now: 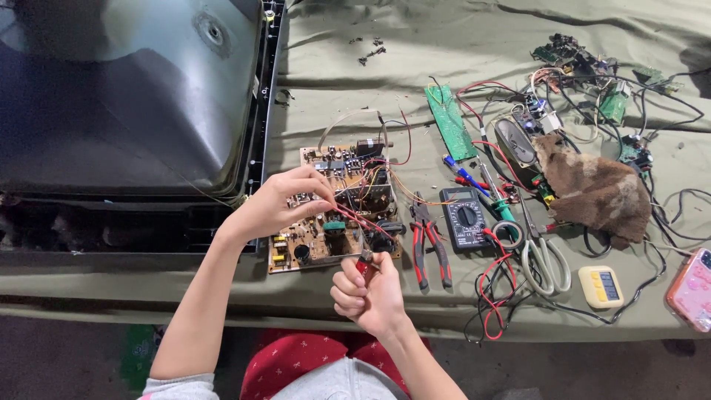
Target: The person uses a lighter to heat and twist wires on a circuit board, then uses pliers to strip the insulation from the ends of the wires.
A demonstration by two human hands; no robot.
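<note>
A brown circuit board (318, 244) crowded with components lies on the green cloth in front of me. My left hand (285, 200) rests on the board's left half and pinches a red wire (354, 216) that runs diagonally over it. My right hand (368, 292) is at the board's near edge, fingers closed around a small red-handled tool (364, 263) whose tip meets the lower end of that wire. Red-handled pliers (429, 244) lie just right of the board.
A large grey television shell (133, 96) fills the left. Right of the board lie a black multimeter (464, 217), scissors (544, 259), a brown rag (596, 192), a green circuit strip (449, 122), a yellow timer (601, 287), a pink phone (692, 289) and tangled wires.
</note>
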